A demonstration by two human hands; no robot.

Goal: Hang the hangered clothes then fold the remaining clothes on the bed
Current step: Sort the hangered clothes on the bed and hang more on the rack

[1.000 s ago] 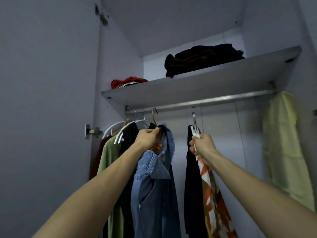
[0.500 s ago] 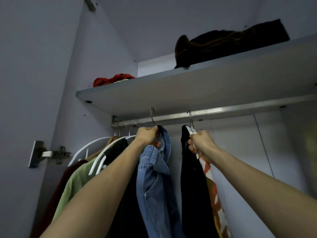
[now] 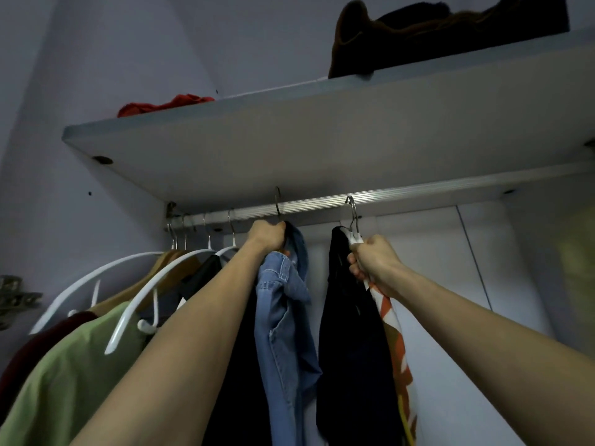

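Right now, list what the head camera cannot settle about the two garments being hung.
- Denim garment's hanger: left hand covers it, only the hook shows.
- Whether that hook is over the rail: too dim.
- Black garment and orange-patterned garment: hems cut off by bottom edge; right hand hides their hangers' shoulders.

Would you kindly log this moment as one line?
stage: hanging | left hand: grips denim garment hanger | right hand: grips white hanger | both hooks at rail
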